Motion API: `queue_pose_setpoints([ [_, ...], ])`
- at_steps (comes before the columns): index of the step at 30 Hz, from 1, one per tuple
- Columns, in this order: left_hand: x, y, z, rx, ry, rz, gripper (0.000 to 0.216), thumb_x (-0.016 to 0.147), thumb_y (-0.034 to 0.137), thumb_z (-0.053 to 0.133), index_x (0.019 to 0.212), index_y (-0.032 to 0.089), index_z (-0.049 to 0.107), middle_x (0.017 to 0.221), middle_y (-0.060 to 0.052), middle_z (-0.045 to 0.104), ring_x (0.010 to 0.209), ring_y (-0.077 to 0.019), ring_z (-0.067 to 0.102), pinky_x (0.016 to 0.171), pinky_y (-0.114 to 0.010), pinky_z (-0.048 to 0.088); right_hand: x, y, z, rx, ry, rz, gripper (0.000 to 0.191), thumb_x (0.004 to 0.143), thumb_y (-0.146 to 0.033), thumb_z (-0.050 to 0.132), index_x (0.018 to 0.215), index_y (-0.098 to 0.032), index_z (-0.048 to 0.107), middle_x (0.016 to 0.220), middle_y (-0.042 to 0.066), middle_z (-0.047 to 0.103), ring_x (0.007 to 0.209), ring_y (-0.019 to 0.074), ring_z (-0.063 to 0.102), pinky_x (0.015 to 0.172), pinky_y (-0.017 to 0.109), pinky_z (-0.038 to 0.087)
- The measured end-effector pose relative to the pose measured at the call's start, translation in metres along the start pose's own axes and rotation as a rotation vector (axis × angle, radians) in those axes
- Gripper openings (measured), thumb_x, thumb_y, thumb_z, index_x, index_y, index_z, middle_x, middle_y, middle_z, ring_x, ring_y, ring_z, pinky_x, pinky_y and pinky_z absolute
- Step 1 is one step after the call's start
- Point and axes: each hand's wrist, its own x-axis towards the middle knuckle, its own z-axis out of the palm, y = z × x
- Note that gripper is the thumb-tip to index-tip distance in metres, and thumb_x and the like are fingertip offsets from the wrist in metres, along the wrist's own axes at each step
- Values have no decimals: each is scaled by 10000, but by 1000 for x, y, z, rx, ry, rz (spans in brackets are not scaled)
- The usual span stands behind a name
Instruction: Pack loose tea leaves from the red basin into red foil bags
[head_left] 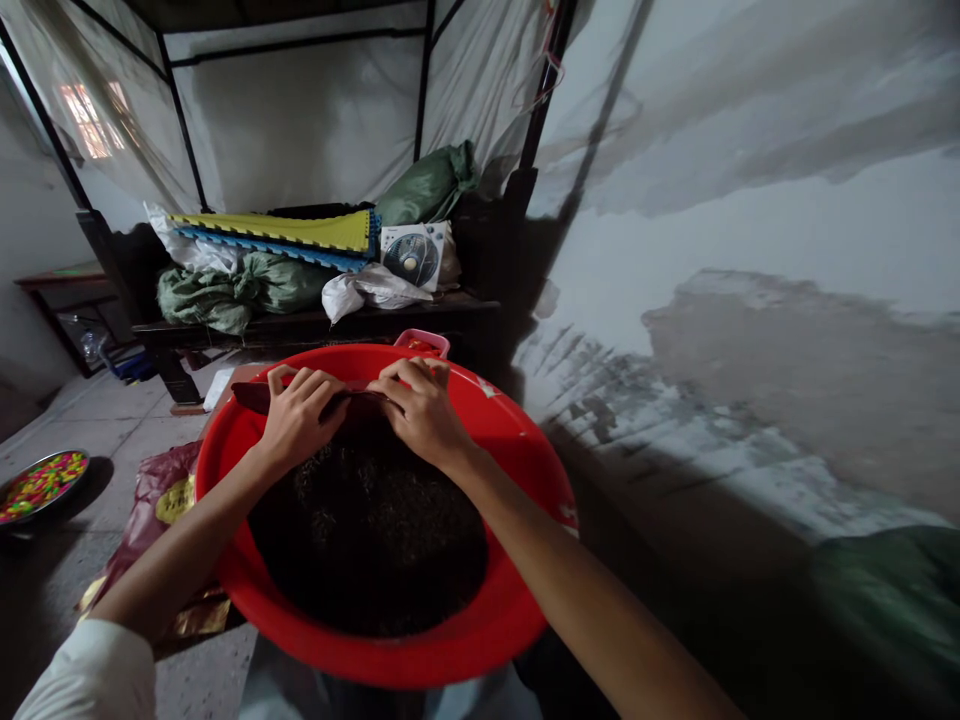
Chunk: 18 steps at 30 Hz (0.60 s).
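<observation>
A big red basin (517, 600) is in front of me, holding a heap of dark, loose, small-grained stuff (412, 520) that I cannot name. Over its far side, my left hand (304, 410) and my right hand (420, 405) pinch a thin, dark reddish-brown flat piece (251, 397) between them. One end of the piece sticks out to the left of my left hand. The fingers of both hands are bent and closed around its edge. What the piece is made of cannot be made out in the dim light.
A pink container (422, 342) stands behind the basin. On the left floor are a maroon bag (154, 490) and a metal bowl of colourful pieces (41, 485). A dark bed frame carries sacks (281, 283), yellow mats (300, 230) and a fan (412, 258). A wall rises at right.
</observation>
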Motion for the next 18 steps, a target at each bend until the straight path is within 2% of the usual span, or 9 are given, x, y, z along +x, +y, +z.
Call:
queue_pose_setpoints([
  [7, 0, 2, 0, -29, 16, 23, 49, 1018, 234, 625, 1000, 211, 664, 962, 9, 780, 894, -182, 680, 994, -443, 300, 1, -5, -2, -2, -8, -46, 181, 1043, -199, 586, 1075, -255, 755, 1014, 25, 725, 953, 210, 578, 976, 422, 312],
  [14, 0, 3, -1, -17, -39, 9, 85, 1022, 247, 598, 1038, 221, 677, 978, -3, 789, 930, -202, 677, 979, -452, 310, -1, -5, 5, 103, 10, -73, 155, 1051, -230, 590, 1123, -231, 727, 1044, 43, 713, 997, 216, 604, 971, 405, 352],
  [18, 2, 2, 0, -18, -74, 2, 96, 1031, 266, 593, 1031, 208, 670, 978, -27, 773, 932, -216, 658, 978, -430, 356, 0, -6, 7, 43, 45, -60, 175, 1060, -225, 571, 976, -223, 724, 922, 23, 700, 902, 201, 597, 950, 399, 340],
])
